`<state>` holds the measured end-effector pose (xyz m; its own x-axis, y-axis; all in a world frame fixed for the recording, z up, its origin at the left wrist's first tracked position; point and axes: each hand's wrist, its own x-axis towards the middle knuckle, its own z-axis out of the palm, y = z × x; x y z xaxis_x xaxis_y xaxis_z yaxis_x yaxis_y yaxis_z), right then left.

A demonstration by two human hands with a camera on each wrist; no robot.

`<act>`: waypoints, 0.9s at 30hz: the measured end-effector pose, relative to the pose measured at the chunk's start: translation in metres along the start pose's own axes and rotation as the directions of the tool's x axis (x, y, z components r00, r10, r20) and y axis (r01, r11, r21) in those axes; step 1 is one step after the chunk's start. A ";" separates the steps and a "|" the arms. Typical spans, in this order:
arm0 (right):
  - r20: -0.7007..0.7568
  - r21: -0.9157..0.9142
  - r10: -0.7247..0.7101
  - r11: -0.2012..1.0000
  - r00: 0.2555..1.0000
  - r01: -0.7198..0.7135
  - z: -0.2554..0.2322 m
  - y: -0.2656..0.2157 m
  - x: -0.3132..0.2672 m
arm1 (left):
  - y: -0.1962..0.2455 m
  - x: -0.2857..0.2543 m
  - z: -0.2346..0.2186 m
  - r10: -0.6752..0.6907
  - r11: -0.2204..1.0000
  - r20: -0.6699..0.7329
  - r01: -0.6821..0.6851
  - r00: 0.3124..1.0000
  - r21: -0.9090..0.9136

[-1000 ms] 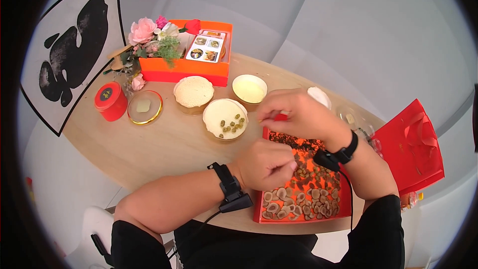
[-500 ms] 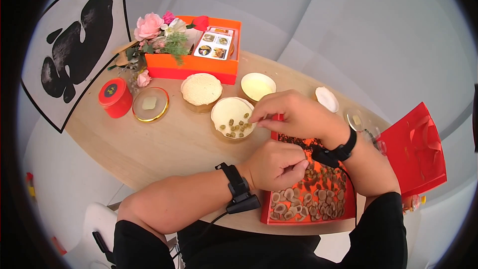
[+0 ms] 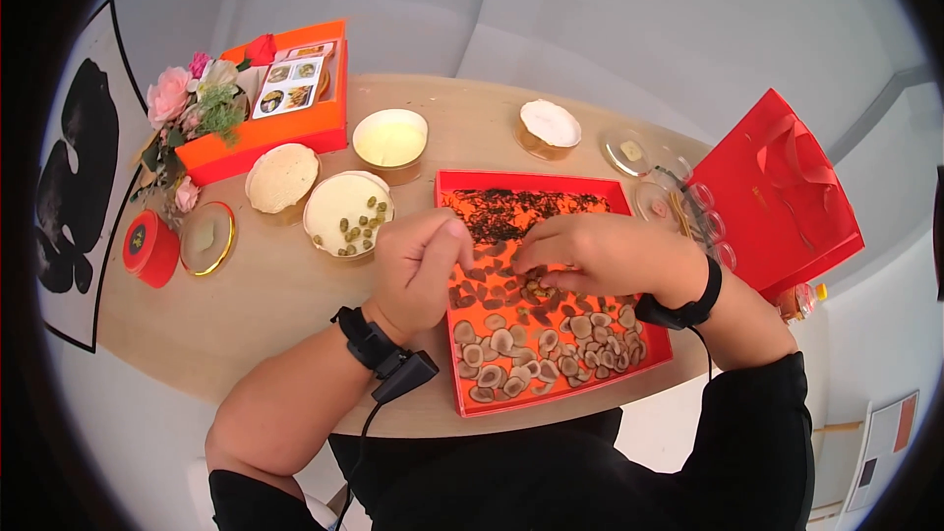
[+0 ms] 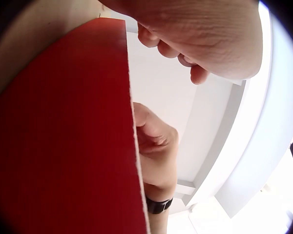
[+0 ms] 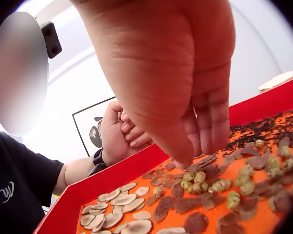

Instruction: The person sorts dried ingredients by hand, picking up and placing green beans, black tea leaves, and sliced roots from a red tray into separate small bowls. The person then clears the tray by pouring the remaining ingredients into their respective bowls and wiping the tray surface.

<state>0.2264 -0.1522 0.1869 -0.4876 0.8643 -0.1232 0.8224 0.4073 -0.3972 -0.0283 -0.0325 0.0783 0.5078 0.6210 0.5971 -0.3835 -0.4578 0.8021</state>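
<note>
My right hand (image 3: 600,256) reaches down into a red tray (image 3: 556,408) with an orange floor. Its thumb and bent fingertips are right over greenish coiled pieces (image 5: 195,183) lying among thin reddish-brown flakes (image 5: 195,222); nothing shows lifted between them. My left hand (image 3: 418,265) hovers at the tray's left rim, fingers curled in and thumb against them, with nothing visible in it. Pale brown oval slices (image 3: 501,342) cover the tray's near part, dark shreds (image 3: 511,211) the far part. Left of the tray, a pale bowl (image 3: 334,202) holds several greenish coiled pieces (image 3: 366,224).
Two more pale bowls, one cream (image 3: 282,177) and one yellowish (image 3: 390,138), stand behind. A white-topped tub (image 3: 549,126) sits farther back. An orange box (image 3: 265,143) with flowers is at the left, beside a red canister (image 3: 150,248). A red bag (image 3: 777,197) stands right, near clear jars (image 3: 703,199).
My right hand has moved from beside the bowl of greenish pieces back down into the tray. The left hand stays curled near the tray's left side. The head view has turned to the right.
</note>
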 end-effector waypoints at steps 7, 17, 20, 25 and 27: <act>0.032 -0.030 0.081 0.996 0.996 -0.080 0.010 -0.003 -0.018 | 0.000 0.000 -0.001 -0.035 0.999 0.009 0.035 0.999 0.008; -0.014 0.018 0.091 0.996 0.996 -0.090 0.025 -0.002 -0.014 | -0.001 0.001 0.000 -0.051 0.999 0.009 0.051 0.999 -0.018; -0.041 0.020 0.094 0.995 0.995 -0.093 0.027 -0.003 -0.012 | 0.000 0.000 0.000 -0.045 0.999 0.005 0.045 0.999 -0.020; -0.036 -0.008 0.140 0.990 0.990 -0.140 0.028 -0.007 -0.007 | 0.000 0.000 -0.004 -0.079 0.997 0.024 0.079 0.997 0.010; -0.043 -0.019 0.136 0.990 0.990 -0.137 0.028 -0.007 -0.005 | -0.002 0.000 -0.003 -0.081 0.997 0.023 0.080 0.996 0.008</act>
<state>0.2146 -0.1680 0.1651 -0.3579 0.9236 -0.1372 0.8869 0.2903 -0.3594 -0.0304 -0.0295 0.0770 0.5547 0.6411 0.5305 -0.3354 -0.4112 0.8476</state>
